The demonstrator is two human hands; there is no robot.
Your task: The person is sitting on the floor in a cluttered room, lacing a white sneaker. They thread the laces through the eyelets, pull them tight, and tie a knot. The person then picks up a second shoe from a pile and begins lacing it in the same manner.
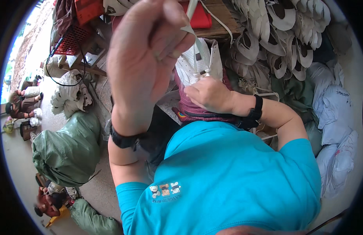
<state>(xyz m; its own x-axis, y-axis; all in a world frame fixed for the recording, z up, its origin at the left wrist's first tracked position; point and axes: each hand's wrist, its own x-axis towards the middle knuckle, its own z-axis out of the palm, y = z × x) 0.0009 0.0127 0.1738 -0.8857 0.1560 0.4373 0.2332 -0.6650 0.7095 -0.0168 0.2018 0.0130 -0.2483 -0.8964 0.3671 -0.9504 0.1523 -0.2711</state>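
We see our left hand (150, 51) raised, pinching a white lace (188, 28) taut, while our right hand (209, 94) is closed, gripping the white shoe upper (197, 64) on our lap.

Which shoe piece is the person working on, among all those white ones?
Start at the heap of white shoe parts at upper right, then look left. The white shoe upper rests on the lap, under the right hand. Only its lace runs up to the raised left hand.

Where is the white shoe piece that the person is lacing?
The white shoe upper sits at top centre of the head view, on the person's lap, right hand just below it, piled white uppers to its right.
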